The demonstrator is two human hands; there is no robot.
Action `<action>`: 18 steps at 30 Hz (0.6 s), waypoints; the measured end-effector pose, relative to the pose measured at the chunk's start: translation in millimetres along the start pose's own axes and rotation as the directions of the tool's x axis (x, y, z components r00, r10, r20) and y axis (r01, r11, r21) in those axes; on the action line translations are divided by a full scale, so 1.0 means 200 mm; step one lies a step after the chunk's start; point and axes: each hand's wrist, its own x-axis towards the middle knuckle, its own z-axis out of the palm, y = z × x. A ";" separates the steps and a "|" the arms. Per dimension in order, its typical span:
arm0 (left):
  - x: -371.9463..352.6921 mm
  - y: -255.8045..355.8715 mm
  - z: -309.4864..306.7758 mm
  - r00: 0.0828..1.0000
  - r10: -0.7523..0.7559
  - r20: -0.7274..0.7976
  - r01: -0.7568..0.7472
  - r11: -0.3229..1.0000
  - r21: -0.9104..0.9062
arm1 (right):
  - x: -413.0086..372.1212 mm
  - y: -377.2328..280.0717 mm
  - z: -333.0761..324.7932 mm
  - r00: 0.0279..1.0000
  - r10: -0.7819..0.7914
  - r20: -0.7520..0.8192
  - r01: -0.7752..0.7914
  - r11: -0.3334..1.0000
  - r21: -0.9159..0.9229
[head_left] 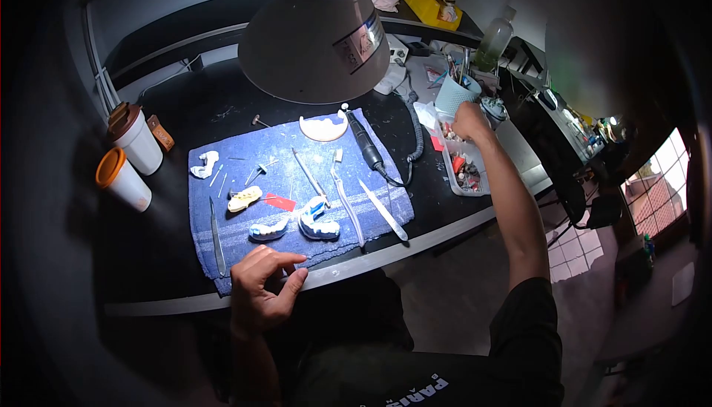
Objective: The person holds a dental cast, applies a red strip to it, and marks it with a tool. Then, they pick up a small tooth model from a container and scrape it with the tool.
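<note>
My left hand (265, 277) rests at the table's front edge by the blue towel (274, 140), thumb and forefinger apart with nothing between them. Just beyond it lie two blue-and-white dental models (319, 221) and a slim metal scalpel-like tool (216, 236). My right hand (469, 121) reaches into the far part of a clear plastic box (475, 191) of small red, white and grey pieces. Its fingers point down and are hidden, so what they hold cannot be seen. Right behind it stands a light blue cup (454, 92) with tools.
A large lamp (315, 51) hangs over the towel. On the towel lie a toothbrush (344, 195), a white-handled knife (383, 212), a corded handpiece (363, 140) and a yellowish dental model (244, 198). Two lidded white containers (130, 188) stand left; a bottle (495, 40) stands at the back right.
</note>
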 end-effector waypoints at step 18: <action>0.01 0.01 0.01 1.000 0.004 -0.009 -0.004 1.000 -0.004 | -0.47 -0.26 -0.40 0.977 -0.198 -0.085 0.201 0.698 0.687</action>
